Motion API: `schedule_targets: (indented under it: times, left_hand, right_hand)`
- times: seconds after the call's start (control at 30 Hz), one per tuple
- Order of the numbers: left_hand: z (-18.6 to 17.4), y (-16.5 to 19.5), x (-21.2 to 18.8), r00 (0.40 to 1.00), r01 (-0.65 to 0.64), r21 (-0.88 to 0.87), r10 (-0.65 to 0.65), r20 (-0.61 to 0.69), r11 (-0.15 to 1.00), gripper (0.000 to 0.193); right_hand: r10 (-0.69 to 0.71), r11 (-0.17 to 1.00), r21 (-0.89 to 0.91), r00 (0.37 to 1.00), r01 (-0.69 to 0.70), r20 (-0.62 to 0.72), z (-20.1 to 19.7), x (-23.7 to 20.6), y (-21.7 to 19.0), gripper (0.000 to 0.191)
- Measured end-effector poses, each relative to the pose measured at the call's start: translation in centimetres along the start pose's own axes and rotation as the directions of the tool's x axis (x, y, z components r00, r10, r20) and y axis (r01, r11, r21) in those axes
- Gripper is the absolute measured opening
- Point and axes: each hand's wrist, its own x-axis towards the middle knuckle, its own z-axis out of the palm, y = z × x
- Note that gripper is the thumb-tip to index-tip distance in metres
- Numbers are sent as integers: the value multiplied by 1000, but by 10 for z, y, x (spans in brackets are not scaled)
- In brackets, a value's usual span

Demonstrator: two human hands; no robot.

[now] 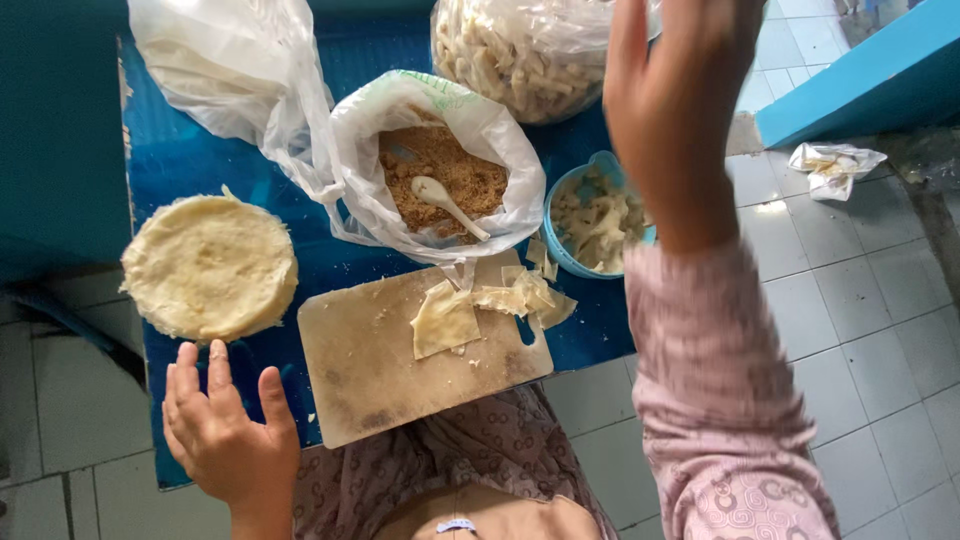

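Broadly, blue table (180,170) crowded; its near edge met by lap, tiled floor open at right. Bag of pale strips (520,50) and bag of brown filling (440,175) (spoon laid in it) set at back. Stack of round wrappers (210,265) hardly used, judged; few cut pieces (470,310) laid on cutting board (420,350), none filled. Small blue bowl (595,215) beside board. Left hand (225,430) spread, empty, just below stack. Right hand (680,100) raised, fingers loose, nothing held.
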Motion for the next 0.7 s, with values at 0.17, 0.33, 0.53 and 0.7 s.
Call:
schedule_targets:
  times: [0.17,0.33,0.53,0.7]
  left_hand:
    - [-5,-1,1,1000,-26,-33,26,-6,999,47]
    - [-7,-1,4,999,-42,-45,42,-3,998,45]
    - [-18,12,6,999,-54,-232,51,-19,971,28]
    - [-17,69,11,988,-86,-434,133,79,897,23]
  right_hand:
    - [164,774,403,769,-489,618,-73,-85,-94,5]
    - [319,692,317,668,-649,672,-89,-139,-132,18]
    - [602,624,164,603,-764,523,-81,-168,-136,7]
    - [518,812,28,743,-582,423,-80,-163,-138,20]
